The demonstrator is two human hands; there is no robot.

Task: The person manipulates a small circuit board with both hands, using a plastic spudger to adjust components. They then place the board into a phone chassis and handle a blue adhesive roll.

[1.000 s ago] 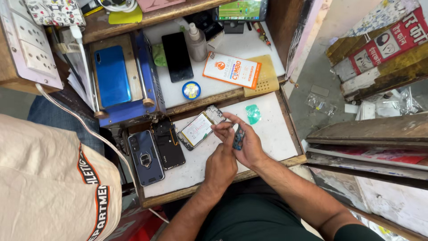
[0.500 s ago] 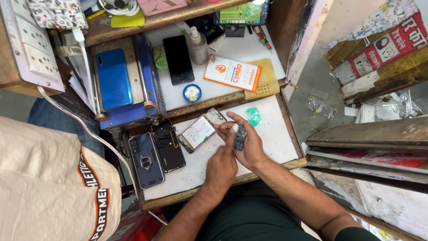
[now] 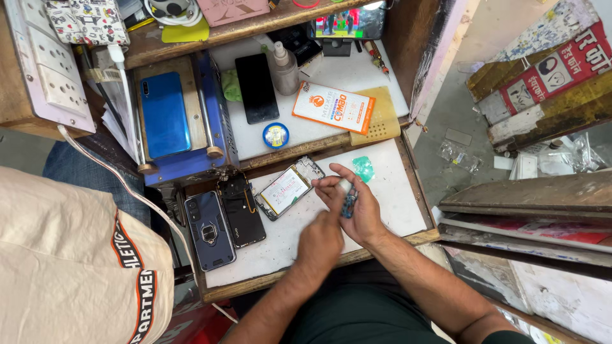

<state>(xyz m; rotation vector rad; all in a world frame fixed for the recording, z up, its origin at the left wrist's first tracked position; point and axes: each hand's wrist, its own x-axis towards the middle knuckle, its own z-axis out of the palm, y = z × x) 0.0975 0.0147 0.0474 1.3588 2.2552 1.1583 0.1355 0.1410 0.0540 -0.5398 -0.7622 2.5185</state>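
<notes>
Small blue circuit board [image 3: 348, 205] pinched in right hand [image 3: 354, 209]; left hand [image 3: 320, 242] fisted, contents unclear.

Two hands [image 3: 319, 241] [image 3: 360, 207] work at the bench [image 3: 389, 210]. One opened phone [image 3: 287, 189] lies there, and two dark phones [image 3: 209, 229] [image 3: 243, 210] left of it. Farther away: one blue phone [image 3: 164, 114], one black phone [image 3: 256, 87], one orange box [image 3: 333, 108], one bottle [image 3: 284, 69].

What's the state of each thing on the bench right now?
Opened phone with bare insides: back off, lying flat.
Small blue circuit part: pinched in right hand.
Left hand: closed, touching the part.
Blue phone: face down on blue machine.
Propped phone: screen lit.
Black phone: screen dark.
Round blue tin: lid on.
</notes>
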